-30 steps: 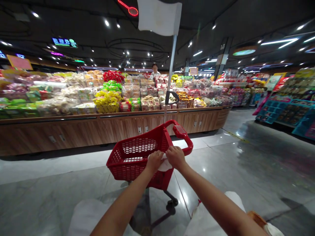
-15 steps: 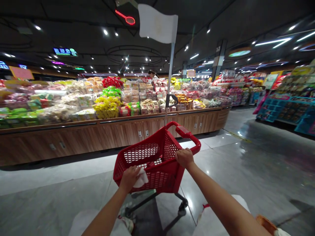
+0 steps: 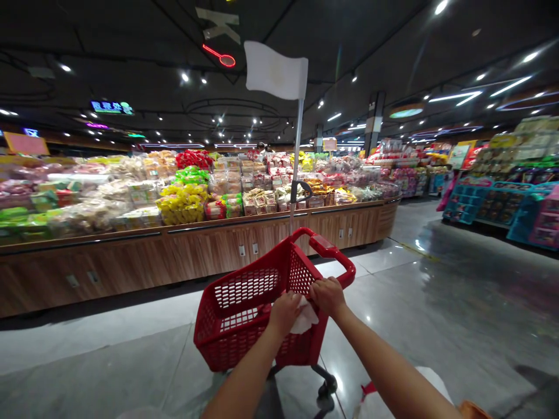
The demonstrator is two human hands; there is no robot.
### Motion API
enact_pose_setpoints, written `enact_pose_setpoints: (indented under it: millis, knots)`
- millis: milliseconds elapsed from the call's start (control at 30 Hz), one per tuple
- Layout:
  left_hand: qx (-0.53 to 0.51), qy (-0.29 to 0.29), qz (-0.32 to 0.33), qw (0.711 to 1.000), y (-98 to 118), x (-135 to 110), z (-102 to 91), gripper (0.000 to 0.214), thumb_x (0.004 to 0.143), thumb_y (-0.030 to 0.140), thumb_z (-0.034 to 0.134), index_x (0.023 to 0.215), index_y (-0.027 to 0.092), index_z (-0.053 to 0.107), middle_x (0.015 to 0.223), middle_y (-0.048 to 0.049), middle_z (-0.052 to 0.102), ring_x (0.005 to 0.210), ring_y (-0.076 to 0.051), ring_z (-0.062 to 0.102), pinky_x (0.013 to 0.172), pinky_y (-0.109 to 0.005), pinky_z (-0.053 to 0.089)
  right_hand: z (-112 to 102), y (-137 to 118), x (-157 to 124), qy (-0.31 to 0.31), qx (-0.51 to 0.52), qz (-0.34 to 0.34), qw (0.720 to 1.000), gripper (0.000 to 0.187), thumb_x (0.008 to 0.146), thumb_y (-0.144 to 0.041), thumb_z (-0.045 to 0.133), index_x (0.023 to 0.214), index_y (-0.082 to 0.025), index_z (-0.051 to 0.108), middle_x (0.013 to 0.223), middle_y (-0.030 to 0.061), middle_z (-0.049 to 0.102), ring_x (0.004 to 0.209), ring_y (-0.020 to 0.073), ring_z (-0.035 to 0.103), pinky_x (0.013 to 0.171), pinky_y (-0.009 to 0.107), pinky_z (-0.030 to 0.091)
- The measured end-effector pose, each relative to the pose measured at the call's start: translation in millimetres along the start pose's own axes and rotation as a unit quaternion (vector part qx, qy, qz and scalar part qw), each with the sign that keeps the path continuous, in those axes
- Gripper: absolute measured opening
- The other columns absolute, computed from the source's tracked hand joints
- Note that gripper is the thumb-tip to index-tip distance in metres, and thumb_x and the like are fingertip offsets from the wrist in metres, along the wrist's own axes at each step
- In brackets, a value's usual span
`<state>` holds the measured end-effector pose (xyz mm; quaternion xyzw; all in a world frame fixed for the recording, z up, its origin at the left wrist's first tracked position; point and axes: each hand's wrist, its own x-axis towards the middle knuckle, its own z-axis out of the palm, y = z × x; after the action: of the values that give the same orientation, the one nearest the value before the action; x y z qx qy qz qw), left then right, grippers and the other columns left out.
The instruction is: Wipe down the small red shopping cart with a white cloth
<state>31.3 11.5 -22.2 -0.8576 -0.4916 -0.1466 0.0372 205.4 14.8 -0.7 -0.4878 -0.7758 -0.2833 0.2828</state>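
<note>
A small red shopping cart [image 3: 244, 285] with a perforated basket stands sideways in front of me. My left hand [image 3: 286, 314] is closed on a white cloth [image 3: 305, 317], pressed against the near rim of the basket. Just beside it, my right hand [image 3: 328, 295] grips the basket's corner below the red push handle [image 3: 345, 262]. A pole [image 3: 299, 134] rises behind the handle and carries a white flag [image 3: 276, 71]. The basket's inside is partly hidden by its near wall and my arms.
Beyond the cart runs a long wood-panelled display counter [image 3: 144, 256] heaped with packaged snacks [image 3: 183, 201]. Blue racks [image 3: 493, 201] of goods stand at the right. Grey tiled floor [image 3: 437, 314] stretches to the right of the cart.
My left hand has slid right along the near rim with the white cloth, and is now close to my right hand. My right hand keeps its grip. The view has tilted upward.
</note>
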Motion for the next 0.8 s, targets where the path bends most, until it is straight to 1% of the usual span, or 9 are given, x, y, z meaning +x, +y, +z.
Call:
enact_pose_setpoints:
  millis: [100, 233, 333, 433, 533, 600, 667, 733, 800]
  knots:
    - [0.035, -0.022, -0.022, 0.999, -44.9, -39.2, -2.8, 0.022, 0.088, 0.024, 0.055, 0.110, 0.021, 0.056, 0.107, -0.0074, 0.062, 0.099, -0.021, 0.058, 0.083, -0.034, 0.048, 0.6, 13.9, 1.1, -0.035, -0.003, 0.000, 0.999, 0.028, 0.090, -0.021, 0.051, 0.064, -0.019, 0.062, 0.064, 0.0005, 0.066, 0.065, 0.0137, 0.056, 0.069, 0.031, 0.025]
    - [0.084, -0.057, -0.054, 0.993, -112.3, -104.1, -11.5, 0.023, 0.087, 0.021, 0.055, 0.110, 0.020, 0.058, 0.108, -0.0075, 0.063, 0.103, -0.021, 0.059, 0.087, -0.034, 0.049, 3.7, 42.4, 10.1, -0.120, 0.001, 0.000, 0.993, 0.033, 0.094, -0.023, 0.043, 0.071, -0.018, 0.066, 0.074, 0.0033, 0.070, 0.070, 0.0146, 0.059, 0.073, 0.030, 0.028]
    - [0.093, -0.060, -0.059, 0.992, -141.6, -135.8, -14.7, 0.023, 0.088, 0.021, 0.054, 0.110, 0.020, 0.059, 0.111, -0.0079, 0.064, 0.105, -0.021, 0.060, 0.089, -0.034, 0.049, 5.8, 55.3, 17.5, -0.173, -0.003, 0.005, 0.985, 0.032, 0.094, -0.021, 0.042, 0.077, -0.018, 0.068, 0.081, 0.0060, 0.071, 0.078, 0.0174, 0.061, 0.081, 0.031, 0.031]
    - [0.086, -0.039, -0.064, 0.993, -135.4, -133.9, -10.1, 0.024, 0.088, 0.023, 0.053, 0.111, 0.020, 0.059, 0.113, -0.0081, 0.063, 0.107, -0.021, 0.059, 0.091, -0.033, 0.048, 10.6, 34.7, 16.4, -0.197, 0.010, -0.005, 0.980, 0.028, 0.091, -0.017, 0.045, 0.077, -0.019, 0.069, 0.082, 0.0067, 0.071, 0.085, 0.0206, 0.061, 0.094, 0.036, 0.029]
    - [0.081, -0.029, -0.089, 0.992, -100.1, -105.4, -2.1, 0.025, 0.089, 0.028, 0.054, 0.111, 0.019, 0.059, 0.112, -0.0096, 0.064, 0.107, -0.024, 0.059, 0.089, -0.036, 0.048, 22.7, -23.7, 6.8, -0.203, 0.077, -0.048, 0.975, 0.026, 0.092, -0.020, 0.045, 0.080, -0.020, 0.068, 0.085, 0.0065, 0.070, 0.086, 0.0208, 0.060, 0.100, 0.038, 0.028]
    - [0.074, -0.032, -0.101, 0.992, -73.5, -84.5, 1.7, 0.026, 0.089, 0.029, 0.053, 0.113, 0.018, 0.058, 0.110, -0.0100, 0.064, 0.104, -0.025, 0.060, 0.087, -0.037, 0.049, 33.7, -67.5, -0.7, -0.188, 0.133, -0.044, 0.972, 0.023, 0.092, -0.022, 0.045, 0.089, -0.019, 0.067, 0.090, 0.0062, 0.069, 0.090, 0.0204, 0.059, 0.102, 0.037, 0.028]
    - [0.063, -0.036, -0.110, 0.991, -54.1, -71.2, 3.4, 0.025, 0.090, 0.024, 0.051, 0.113, 0.017, 0.057, 0.110, -0.0101, 0.064, 0.102, -0.024, 0.060, 0.085, -0.036, 0.049, 43.6, -98.7, -7.2, -0.187, 0.182, -0.027, 0.965, 0.022, 0.092, -0.021, 0.044, 0.091, -0.018, 0.066, 0.091, 0.0053, 0.068, 0.093, 0.0194, 0.059, 0.105, 0.038, 0.025]
    - [0.053, -0.044, -0.104, 0.992, -46.6, -69.2, 4.0, 0.026, 0.089, 0.020, 0.051, 0.114, 0.017, 0.056, 0.110, -0.0102, 0.064, 0.102, -0.023, 0.061, 0.086, -0.035, 0.049, 50.5, -109.8, -12.3, -0.179, 0.219, 0.003, 0.959, 0.023, 0.093, -0.020, 0.041, 0.089, -0.018, 0.064, 0.089, 0.0038, 0.068, 0.092, 0.0179, 0.058, 0.108, 0.039, 0.022]
    - [0.046, -0.050, -0.084, 0.994, -50.5, -78.0, 4.4, 0.028, 0.087, 0.020, 0.054, 0.115, 0.017, 0.055, 0.111, -0.0105, 0.063, 0.104, -0.024, 0.060, 0.087, -0.036, 0.049, 54.6, -103.2, -16.6, -0.160, 0.254, 0.018, 0.954, 0.028, 0.095, -0.021, 0.037, 0.087, -0.019, 0.063, 0.089, 0.0023, 0.067, 0.091, 0.0164, 0.058, 0.109, 0.040, 0.021]
